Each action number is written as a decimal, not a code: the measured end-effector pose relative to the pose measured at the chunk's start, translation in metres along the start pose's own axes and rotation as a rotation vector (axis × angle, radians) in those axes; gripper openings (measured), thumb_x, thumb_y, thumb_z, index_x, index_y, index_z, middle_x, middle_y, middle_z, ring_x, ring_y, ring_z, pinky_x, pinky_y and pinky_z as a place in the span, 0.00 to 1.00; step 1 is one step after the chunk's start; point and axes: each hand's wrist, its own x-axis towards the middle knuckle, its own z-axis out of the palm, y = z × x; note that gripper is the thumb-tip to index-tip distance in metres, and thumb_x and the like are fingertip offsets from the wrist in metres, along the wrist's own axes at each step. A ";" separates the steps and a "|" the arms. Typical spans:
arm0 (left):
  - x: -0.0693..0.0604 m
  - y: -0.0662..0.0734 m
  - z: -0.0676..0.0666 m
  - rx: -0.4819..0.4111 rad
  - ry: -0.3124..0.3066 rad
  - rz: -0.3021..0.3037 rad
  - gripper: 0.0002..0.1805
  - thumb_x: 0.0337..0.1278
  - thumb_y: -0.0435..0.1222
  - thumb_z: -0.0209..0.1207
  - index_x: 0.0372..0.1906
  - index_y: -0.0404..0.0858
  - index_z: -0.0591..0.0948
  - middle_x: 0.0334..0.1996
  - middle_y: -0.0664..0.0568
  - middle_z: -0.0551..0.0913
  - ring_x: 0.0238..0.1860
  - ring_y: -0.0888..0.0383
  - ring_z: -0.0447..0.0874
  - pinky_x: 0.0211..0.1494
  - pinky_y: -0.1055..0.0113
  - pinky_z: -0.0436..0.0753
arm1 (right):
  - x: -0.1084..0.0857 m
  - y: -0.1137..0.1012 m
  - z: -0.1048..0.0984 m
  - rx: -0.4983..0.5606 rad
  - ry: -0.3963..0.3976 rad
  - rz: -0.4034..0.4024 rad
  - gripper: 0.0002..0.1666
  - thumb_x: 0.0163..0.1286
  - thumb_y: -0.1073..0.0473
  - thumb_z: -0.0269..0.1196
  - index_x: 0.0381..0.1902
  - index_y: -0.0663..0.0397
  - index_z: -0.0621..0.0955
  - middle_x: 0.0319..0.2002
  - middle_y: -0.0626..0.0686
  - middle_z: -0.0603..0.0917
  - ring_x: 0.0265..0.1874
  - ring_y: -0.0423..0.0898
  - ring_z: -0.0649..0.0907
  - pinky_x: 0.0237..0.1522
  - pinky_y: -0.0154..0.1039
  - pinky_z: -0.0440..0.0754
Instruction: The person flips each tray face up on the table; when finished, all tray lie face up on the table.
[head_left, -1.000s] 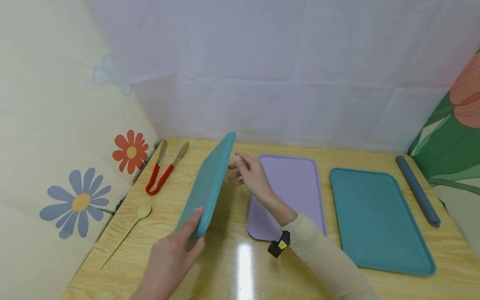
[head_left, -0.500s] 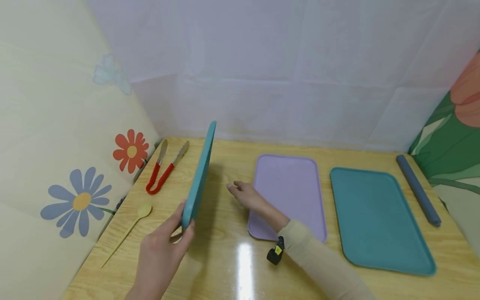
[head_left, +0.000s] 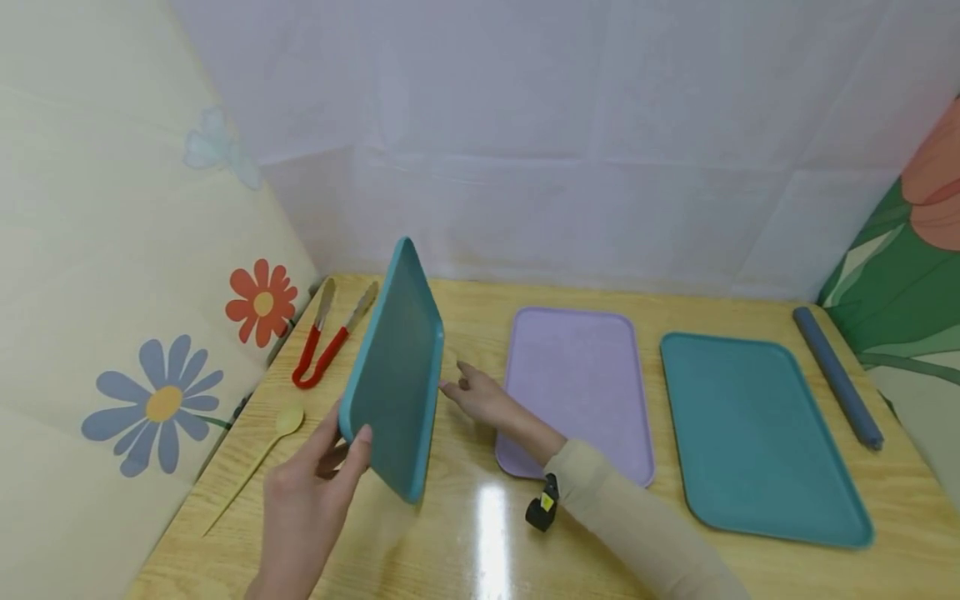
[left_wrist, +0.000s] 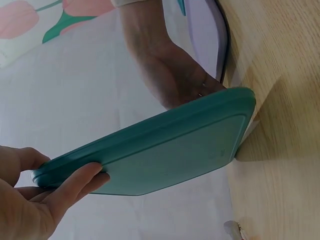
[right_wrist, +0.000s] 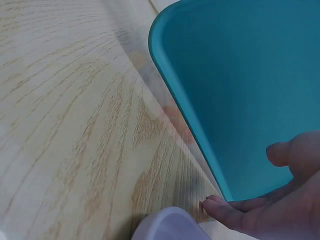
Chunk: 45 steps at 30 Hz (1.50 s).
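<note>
A teal tray (head_left: 397, 375) stands tilted on edge above the table, its inner face turned to the right. My left hand (head_left: 311, 483) pinches its near corner, thumb on the inner face and fingers behind, as the left wrist view shows at the tray's end (left_wrist: 165, 145). My right hand (head_left: 483, 400) reaches to the far lower side of this tray, fingers extended and thumb apart. In the right wrist view the right hand's fingertips (right_wrist: 220, 205) lie by the tray's corner; whether they touch it I cannot tell.
On the wooden table lie a lilac tray (head_left: 577, 383), partly under my right forearm, and a second teal tray (head_left: 757, 433). Red-handled tongs (head_left: 322, 358) and a yellow spoon (head_left: 281, 425) lie left. A dark blue rod (head_left: 838, 379) lies far right. A pale cloth (head_left: 525, 167) hangs behind.
The held tray has moved left and turned, so its inner face now shows. My right hand has dropped lower beside it and straightened a finger. The things on the table have stayed put.
</note>
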 end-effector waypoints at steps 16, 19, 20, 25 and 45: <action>0.011 -0.005 -0.011 -0.390 -0.063 -0.350 0.32 0.62 0.42 0.61 0.69 0.36 0.68 0.59 0.34 0.75 0.36 0.73 0.84 0.33 0.65 0.86 | 0.006 0.001 0.003 -0.067 0.013 -0.042 0.36 0.67 0.56 0.62 0.68 0.68 0.66 0.62 0.65 0.74 0.61 0.59 0.75 0.61 0.51 0.73; 0.013 -0.005 -0.014 -0.445 -0.072 -0.375 0.32 0.62 0.41 0.62 0.69 0.36 0.68 0.59 0.34 0.74 0.36 0.70 0.85 0.34 0.63 0.86 | 0.007 0.003 0.001 -0.113 0.035 -0.068 0.36 0.61 0.62 0.67 0.64 0.71 0.70 0.59 0.65 0.76 0.59 0.58 0.76 0.60 0.49 0.74; 0.014 -0.005 -0.015 -0.462 -0.078 -0.380 0.32 0.62 0.40 0.62 0.69 0.36 0.68 0.60 0.35 0.74 0.37 0.70 0.85 0.35 0.62 0.86 | 0.008 0.004 0.001 -0.125 0.047 -0.085 0.35 0.58 0.64 0.69 0.62 0.72 0.72 0.58 0.66 0.77 0.57 0.58 0.78 0.58 0.48 0.76; 0.017 -0.009 -0.019 -0.500 -0.118 -0.398 0.34 0.63 0.38 0.60 0.72 0.40 0.64 0.63 0.37 0.68 0.40 0.71 0.84 0.37 0.60 0.86 | 0.010 0.006 -0.002 -0.019 0.078 -0.081 0.35 0.53 0.74 0.69 0.60 0.74 0.72 0.40 0.65 0.85 0.36 0.54 0.86 0.36 0.39 0.85; 0.075 -0.057 -0.052 -0.439 -0.626 -0.339 0.37 0.73 0.48 0.47 0.75 0.34 0.51 0.70 0.31 0.56 0.48 0.66 0.81 0.45 0.55 0.85 | 0.014 0.007 -0.012 0.060 0.004 0.133 0.40 0.54 0.80 0.65 0.66 0.70 0.67 0.26 0.61 0.83 0.12 0.47 0.81 0.21 0.39 0.85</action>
